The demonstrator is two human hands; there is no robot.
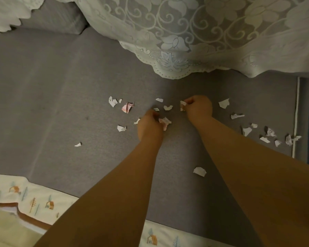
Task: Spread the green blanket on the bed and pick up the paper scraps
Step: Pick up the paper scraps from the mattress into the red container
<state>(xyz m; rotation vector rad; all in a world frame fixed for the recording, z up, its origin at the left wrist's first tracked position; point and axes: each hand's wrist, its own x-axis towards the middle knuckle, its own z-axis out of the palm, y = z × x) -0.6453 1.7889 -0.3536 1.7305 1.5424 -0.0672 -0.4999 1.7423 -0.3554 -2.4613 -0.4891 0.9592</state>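
Hands: two bare forearms reach out over a grey bed surface [61,104], both hands curled into loose fists over the scattered litter.
Left hand [149,124]: fingers closed around a bunch of white and pink paper scraps [165,123] that stick out on its right side.
Right hand [198,106]: fingertips pinching one small white scrap [182,105] at its left side.
Scraps near the hands: seven loose pieces lie to the left and between the hands, among them a pink-and-white piece [127,107] and a white one [112,101] beside it; a lone fragment [78,144] sits well apart to the lower left.
Scraps to the right: about nine white pieces trail toward the bed's right edge, ending in a crumpled one [291,139] touching the white piping.
Single scrap: one white piece [199,171] lies between the two forearms, nearer the right one.
Blanket: a pale green lace-patterned blanket [185,32] is bunched across the top of the bed, its scalloped edge hanging just beyond the hands.
Bed edge: a cream cloth printed with small houses and trees [16,191] runs along the near side.
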